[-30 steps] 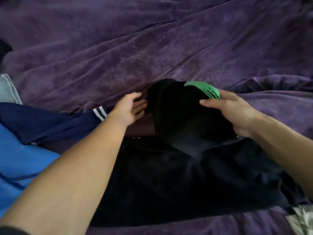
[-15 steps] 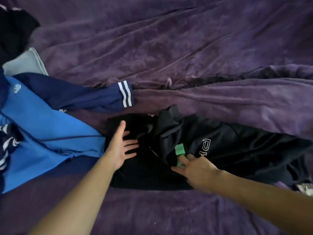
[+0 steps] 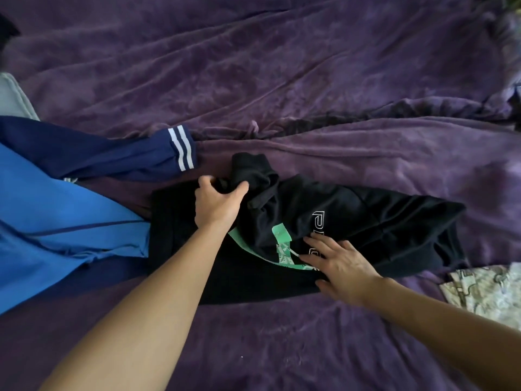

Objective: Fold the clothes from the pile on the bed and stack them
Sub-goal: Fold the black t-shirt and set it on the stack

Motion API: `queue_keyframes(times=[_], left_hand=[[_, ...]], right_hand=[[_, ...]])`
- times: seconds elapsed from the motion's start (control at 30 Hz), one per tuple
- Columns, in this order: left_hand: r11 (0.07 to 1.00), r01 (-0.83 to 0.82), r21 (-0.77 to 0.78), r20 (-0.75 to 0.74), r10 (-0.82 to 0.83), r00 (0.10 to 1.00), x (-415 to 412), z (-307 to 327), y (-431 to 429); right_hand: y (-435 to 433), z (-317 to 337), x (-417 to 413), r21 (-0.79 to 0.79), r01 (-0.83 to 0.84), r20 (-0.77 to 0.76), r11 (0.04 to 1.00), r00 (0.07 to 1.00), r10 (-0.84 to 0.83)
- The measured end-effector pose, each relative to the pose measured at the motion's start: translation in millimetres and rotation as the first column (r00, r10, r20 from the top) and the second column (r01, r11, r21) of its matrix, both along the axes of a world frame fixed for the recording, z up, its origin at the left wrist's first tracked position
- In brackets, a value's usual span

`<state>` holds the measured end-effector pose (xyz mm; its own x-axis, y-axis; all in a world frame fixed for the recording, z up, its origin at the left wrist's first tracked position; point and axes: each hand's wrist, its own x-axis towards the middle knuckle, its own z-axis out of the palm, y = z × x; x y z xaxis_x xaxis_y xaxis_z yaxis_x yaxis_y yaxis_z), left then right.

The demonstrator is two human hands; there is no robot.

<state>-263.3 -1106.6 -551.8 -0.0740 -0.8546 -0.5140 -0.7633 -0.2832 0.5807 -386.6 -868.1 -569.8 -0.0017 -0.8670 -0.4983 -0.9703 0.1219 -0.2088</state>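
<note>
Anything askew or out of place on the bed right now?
The black garment isn't flat: a bunched wad sits at its far edge, gripped by the left hand. The right hand lies flat on it. The blue jacket meets its left edge.

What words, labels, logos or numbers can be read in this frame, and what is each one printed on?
"P": white outlined letter on the black garment; the letters after it run under the right hand and cannot be made out.
Green label on the same garment: white marks, too blurred to read.
Navy cuff: two white stripes only, no lettering.
No other text is legible.
</note>
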Motion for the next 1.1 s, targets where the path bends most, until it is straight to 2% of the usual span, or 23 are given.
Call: queue_keyframes(times=[0.07,0.13,0.17,0.2,0.23,0.3,0.33,0.4,0.47,0.53,0.57,0.6,0.63,0.7,0.73,0.77,0.83,0.87,0.9,0.97,1.0,1.07,1.1], left_hand=[[0.981,0.191,-0.029,0.130,-0.185,0.974,-13.1,1.8,-13.3],[0.963,0.268,-0.018,0.125,-0.264,0.956,-29.0,1.8,-22.8],[0.980,0.192,-0.043,0.032,-0.191,0.981,-34.2,4.6,-25.0],[0.998,0.035,-0.059,-0.120,-0.042,0.992,-33.5,9.7,-25.5],[0.987,-0.153,-0.041,-0.284,0.135,0.949,-27.3,15.7,-25.0],[0.903,-0.421,0.091,-0.514,0.404,0.756,8.7,25.5,-17.8],[0.863,-0.474,0.173,-0.538,0.486,0.688,35.7,27.8,-11.0],[0.823,-0.483,0.298,-0.474,0.567,0.674,98.1,20.2,3.1],[0.824,-0.469,0.317,-0.338,0.560,0.756,149.6,3.1,13.9],[0.846,-0.504,0.175,-0.156,0.529,0.834,172.4,-11.2,17.2],[0.868,-0.496,0.015,-0.075,0.496,0.865,172.8,-11.9,16.4],[0.885,-0.420,-0.201,-0.022,0.425,0.905,167.7,-8.4,15.8],[0.864,-0.259,-0.432,-0.003,0.286,0.958,157.7,-2.0,16.7],[0.703,0.117,-0.701,0.035,-0.130,0.991,126.7,9.0,28.7],[0.600,0.295,-0.744,0.101,-0.335,0.937,110.2,9.4,38.1],[0.496,0.472,-0.729,0.200,-0.506,0.839,95.5,6.5,48.0],[0.363,0.785,-0.502,0.420,-0.691,0.588,83.7,-11.3,64.9],[0.363,0.878,-0.313,0.498,-0.724,0.477,86.0,-22.1,64.9],[0.405,0.904,-0.135,0.535,-0.738,0.410,90.8,-31.6,59.3],[0.471,0.881,0.055,0.588,-0.728,0.353,96.8,-42.3,47.0],[0.481,0.874,0.072,0.605,-0.718,0.345,92.9,-41.0,44.2],[0.465,0.883,-0.062,0.593,-0.694,0.407,73.3,-30.3,51.1],[0.429,0.886,-0.177,0.561,-0.695,0.449,59.8,-24.2,60.1]], right_hand=[[-0.9,-1.1,2.7,0.010,0.013,-0.010,1.000,1.000,-0.013],[-4.3,-2.0,6.0,0.014,0.025,0.001,1.000,1.000,-0.026],[-3.7,-4.6,4.2,0.010,0.058,0.021,0.998,0.998,-0.058],[-2.4,-5.6,2.3,0.017,0.093,0.035,0.996,0.995,-0.094],[-1.4,-5.2,0.4,0.010,0.123,0.056,0.992,0.991,-0.124],[0.0,-2.7,-6.3,-0.041,0.177,0.090,0.983,0.981,-0.173],[2.4,-3.8,-9.2,-0.052,0.200,0.099,0.978,0.976,-0.194],[7.5,-7.5,-12.6,-0.086,0.220,0.085,0.972,0.973,-0.213],[9.6,-11.6,-12.7,-0.133,0.231,0.080,0.964,0.972,-0.222],[7.9,-13.3,-7.8,-0.197,0.259,0.072,0.946,0.966,-0.249],[4.8,-13.9,-3.1,-0.250,0.270,0.056,0.930,0.963,-0.265],[0.3,-15.3,3.2,-0.320,0.278,0.039,0.906,0.959,-0.280],[-5.8,-15.1,9.3,-0.370,0.271,0.020,0.889,0.959,-0.284],[-17.1,-18.7,16.9,-0.360,0.232,-0.042,0.904,0.964,-0.264],[-21.1,-22.1,17.2,-0.298,0.227,-0.075,0.927,0.963,-0.260],[-23.7,-25.1,14.3,-0.212,0.235,-0.095,0.949,0.961,-0.259],[-23.0,-31.9,2.5,-0.125,0.230,-0.110,0.965,0.963,-0.244],[-20.3,-31.3,-4.7,-0.131,0.226,-0.116,0.965,0.964,-0.241],[-15.6,-27.6,-12.8,-0.159,0.233,-0.119,0.959,0.960,-0.253],[3.0,-17.5,-34.0,-0.285,0.298,-0.125,0.911,0.931,-0.343],[16.5,-11.9,-47.9,-0.351,0.361,-0.131,0.864,0.895,-0.427],[46.6,0.4,-79.1,-0.433,0.565,-0.139,0.702,0.728,-0.672],[59.4,8.2,-93.6,-0.427,0.704,-0.107,0.567,0.584,-0.805]])
